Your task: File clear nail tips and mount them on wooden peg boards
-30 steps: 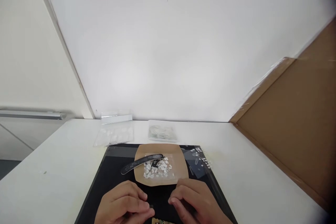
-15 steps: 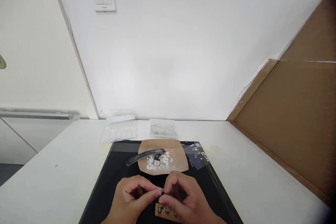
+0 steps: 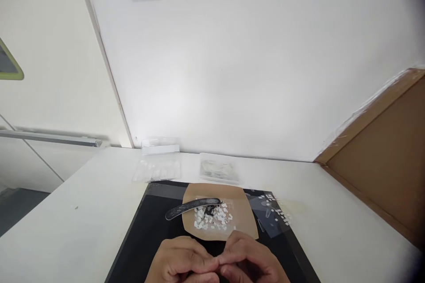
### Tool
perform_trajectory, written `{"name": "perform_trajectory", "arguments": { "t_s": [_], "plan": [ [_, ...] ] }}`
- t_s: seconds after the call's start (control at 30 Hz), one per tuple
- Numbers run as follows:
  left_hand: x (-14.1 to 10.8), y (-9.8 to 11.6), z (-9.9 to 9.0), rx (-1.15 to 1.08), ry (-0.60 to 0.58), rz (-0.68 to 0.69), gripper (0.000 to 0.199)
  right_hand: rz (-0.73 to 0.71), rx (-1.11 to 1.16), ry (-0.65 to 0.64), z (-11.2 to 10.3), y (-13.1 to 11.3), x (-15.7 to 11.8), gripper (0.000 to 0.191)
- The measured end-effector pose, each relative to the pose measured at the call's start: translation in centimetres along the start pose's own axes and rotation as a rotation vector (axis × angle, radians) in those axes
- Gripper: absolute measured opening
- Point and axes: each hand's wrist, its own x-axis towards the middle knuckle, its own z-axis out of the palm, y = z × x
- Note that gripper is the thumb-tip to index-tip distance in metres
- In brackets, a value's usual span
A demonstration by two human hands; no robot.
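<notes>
My left hand (image 3: 182, 260) is closed at the bottom of the view, with thumb and index finger pinched together. My right hand (image 3: 250, 258) meets it there, also closed, its fingertips touching the left ones. Whatever lies between them is hidden by the fingers. Just beyond the hands, a tan sheet (image 3: 245, 212) lies on the black mat (image 3: 156, 225). On it is a heap of small white chips (image 3: 212, 220). A curved dark nail file (image 3: 189, 207) rests across the heap, its left end reaching over the mat.
Clear bags (image 3: 157, 168) and a shallow clear box (image 3: 219, 170) stand at the back, near the wall. More white chips (image 3: 282, 216) and a clear elongated piece (image 3: 268, 211) lie at the mat's right edge. A cardboard panel (image 3: 381, 154) borders the white table (image 3: 335, 221) on the right.
The view has tilted and shifted, so the hands sit lower. Fingertips have closed over the small clear piece that showed between them. The brown holder under my right hand is out of sight.
</notes>
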Motion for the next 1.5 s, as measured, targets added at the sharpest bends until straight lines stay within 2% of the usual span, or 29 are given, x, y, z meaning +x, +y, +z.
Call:
{"name": "perform_trajectory", "arguments": {
  "t_s": [0.13, 0.27, 0.33, 0.4, 0.57, 0.8, 1.03, 1.2, 1.3, 1.37, 1.5],
  "plan": [
    [0.1, 0.9, 0.0, 0.161, -0.053, 0.085, 0.036, 0.040, -0.059, 0.029, -0.6, -1.1, -0.4, 0.011],
    [0.8, 1.9, -0.4, 0.408, 0.022, 0.065, 0.028, 0.088, -0.151, 0.178, -1.9, -1.9, -0.6, 0.016],
    [2.0, 1.9, -1.1, 0.600, 0.041, 0.054, 0.025, 0.126, -0.229, 0.203, -2.9, -1.8, -0.4, 0.019],
    [3.6, 1.4, -2.1, 0.772, -0.001, 0.040, 0.022, 0.141, -0.284, 0.211, -3.9, -1.4, -0.3, 0.019],
    [6.8, -0.9, -3.3, 1.069, -0.233, -0.072, 0.026, 0.157, -0.451, 0.210, -5.2, -0.4, -0.1, 0.021],
    [7.6, -2.0, -2.0, 1.150, -0.324, -0.114, 0.029, 0.002, -0.562, 0.166, -4.9, -0.6, 0.1, 0.020],
    [7.9, -2.2, -1.3, 1.205, -0.384, -0.132, 0.017, -0.072, -0.616, 0.158, -4.7, -1.0, 0.2, 0.019],
    [7.7, -1.6, -1.3, 1.180, -0.376, -0.098, 0.022, -0.059, -0.632, 0.171, -5.0, -0.6, 0.2, 0.021],
    [7.1, -0.8, -1.5, 1.097, -0.359, -0.077, 0.026, -0.042, -0.643, 0.178, -5.1, -0.4, 0.3, 0.020],
    [6.8, -0.3, -1.4, 0.941, -0.303, -0.082, 0.028, -0.050, -0.645, 0.189, -4.9, -0.4, 0.3, 0.019],
    [6.3, 0.6, -0.8, 0.766, -0.298, -0.137, 0.031, -0.067, -0.620, 0.260, -3.6, -0.6, 0.1, 0.017]
  ]
}}
